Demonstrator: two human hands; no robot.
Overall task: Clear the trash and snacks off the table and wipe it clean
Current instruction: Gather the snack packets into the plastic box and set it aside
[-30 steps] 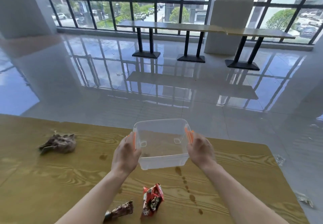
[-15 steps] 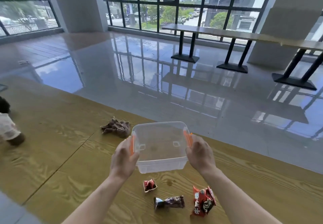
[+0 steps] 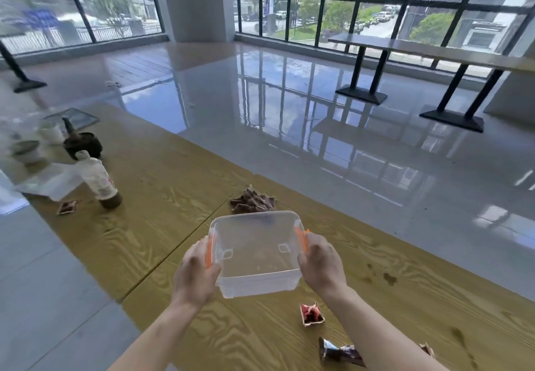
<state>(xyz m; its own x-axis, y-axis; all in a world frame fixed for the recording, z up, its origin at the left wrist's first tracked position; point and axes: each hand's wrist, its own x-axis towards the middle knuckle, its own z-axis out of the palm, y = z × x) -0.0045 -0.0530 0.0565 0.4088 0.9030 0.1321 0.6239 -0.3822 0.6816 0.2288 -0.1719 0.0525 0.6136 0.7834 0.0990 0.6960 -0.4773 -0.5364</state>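
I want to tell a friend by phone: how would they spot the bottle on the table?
Find the long wooden table and follow it to its left end. The bottle stands there, in front of a dark bowl; it is the tallest thing nearby, brown at the base and white-wrapped above.

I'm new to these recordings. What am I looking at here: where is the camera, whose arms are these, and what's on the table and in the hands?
There is no machine here: a person wears one wide-angle camera on the head, so you look forward and down along their bare arms. The left hand and right hand grip the sides of a clear plastic box by its orange latches; it looks empty. Below is a wooden table. On it are a crumpled brown cloth, a red wrapper, a dark wrapper, a small packet, a standing bottle and some brown stains. The things at the far left are too blurred to name.
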